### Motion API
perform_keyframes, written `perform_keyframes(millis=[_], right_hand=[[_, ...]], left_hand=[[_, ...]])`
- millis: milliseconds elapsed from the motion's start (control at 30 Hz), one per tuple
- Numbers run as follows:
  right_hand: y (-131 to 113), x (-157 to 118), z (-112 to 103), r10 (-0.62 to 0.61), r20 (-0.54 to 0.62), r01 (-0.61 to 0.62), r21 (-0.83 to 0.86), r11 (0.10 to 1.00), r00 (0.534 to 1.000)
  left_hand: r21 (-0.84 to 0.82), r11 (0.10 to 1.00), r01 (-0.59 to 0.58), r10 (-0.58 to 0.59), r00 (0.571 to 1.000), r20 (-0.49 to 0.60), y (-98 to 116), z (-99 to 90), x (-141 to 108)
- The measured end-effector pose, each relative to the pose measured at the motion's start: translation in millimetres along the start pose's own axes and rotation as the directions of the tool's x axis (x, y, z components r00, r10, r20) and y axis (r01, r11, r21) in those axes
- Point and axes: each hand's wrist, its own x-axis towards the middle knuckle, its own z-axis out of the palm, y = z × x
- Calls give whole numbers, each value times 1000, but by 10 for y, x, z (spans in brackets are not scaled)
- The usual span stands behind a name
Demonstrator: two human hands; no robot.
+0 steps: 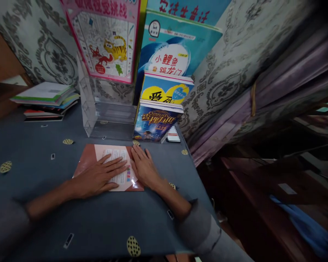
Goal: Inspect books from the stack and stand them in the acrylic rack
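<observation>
A thin book with a pink and reddish-brown cover lies flat on the blue tablecloth, turned sideways to me. Across its middle rests my left hand, palm down with the fingers stretched out. My right hand touches the book's right edge, its fingers extended and pointing away from me. Neither hand grips anything. Just behind the book stands a clear plastic book rack. Its right side holds several upright books, with a dark blue one at the front.
A pink book with a cartoon cat stands high in the rack. At the back left lies a stack of books. The tablecloth ends at the right, beside a purple curtain. A blue cloth hangs farther right.
</observation>
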Motion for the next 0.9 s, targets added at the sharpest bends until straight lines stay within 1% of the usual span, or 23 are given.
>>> perform_keyframes(millis=[67,133,267,333,367,500,600,700,767,833,900], right_hand=[[5,4,5,4,5,-4,-1,1000,1000],[3,14,7,15,27,-15,-6,1000,1000],[-14,24,-9,25,48,-24,-15,1000,999],[-19,21,-26,28,51,-27,-25,999,998],[-21,21,-33,29,55,-27,-35,999,998],[-87,94,-24,-5,62,11,-86,996,998],[-282,261,54,-92,80,98,-83,992,993],[-610,466,168,-206,135,211,-24,977,969],[-845,566,237,-278,150,279,17,960,949],[-1046,610,290,-341,147,340,35,940,929],[-1188,593,327,-411,137,410,36,911,901]], left_hand=[[32,995,94,-93,995,-36,-66,52,-80],[59,979,194,-189,978,-85,-170,95,-165],[61,930,364,-349,921,-170,-407,89,-317],[16,913,407,-398,901,-175,-499,32,-367],[-18,911,413,-410,898,-163,-536,-7,-383],[-193,893,406,-428,900,-86,-651,-199,-411],[-296,856,423,-459,886,-62,-709,-311,-420],[-398,807,436,-504,860,-79,-725,-357,-436],[-473,771,426,-522,849,-85,-718,-362,-445],[-535,736,414,-533,842,-82,-711,-356,-451],[-567,719,403,-539,838,-88,-713,-345,-452]])
